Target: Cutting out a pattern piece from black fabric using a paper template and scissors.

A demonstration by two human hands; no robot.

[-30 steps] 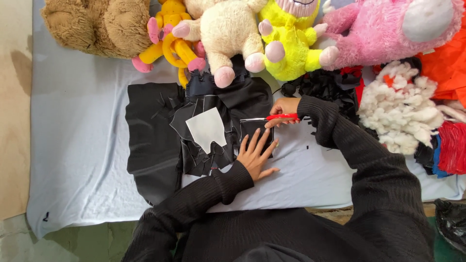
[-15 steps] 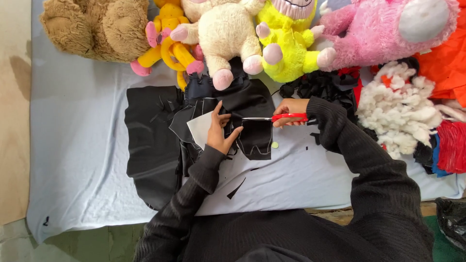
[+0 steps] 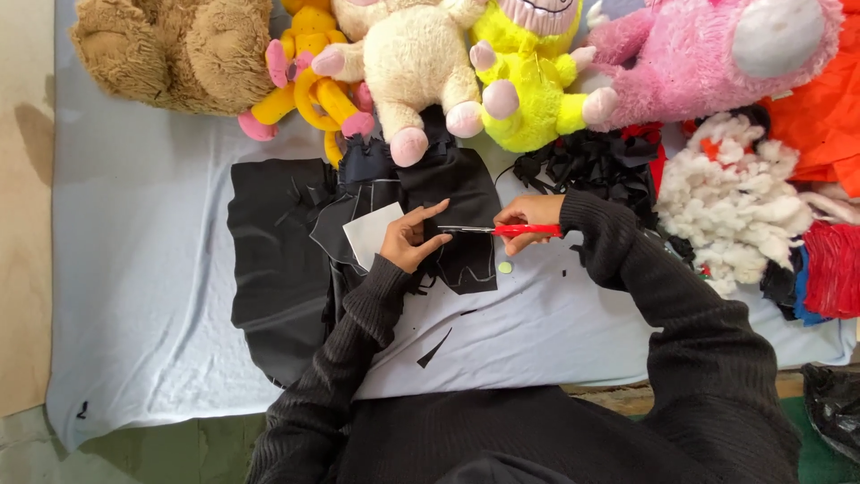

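Black fabric (image 3: 466, 255) lies on the pale blue sheet (image 3: 134, 269), below the row of plush toys (image 3: 421, 63), with a white paper piece (image 3: 372, 235) at its left edge. The left hand (image 3: 410, 240), flat on the sheet a second ago, now pinches the cloth's edge, its grip closed on it, probably steadying it. The right hand (image 3: 528, 215) is closed round the red-handled scissors (image 3: 502, 230), whose blades now reach over the cloth.

Red-handled scissors (image 3: 502, 229) lie level at frame centre, gripped at the handles, with the thin blades pointing left over a black fabric piece (image 3: 461, 220). That piece lies flat on the pale sheet, its edges irregular, overlapping a white paper pattern (image 3: 369, 235) on its left.
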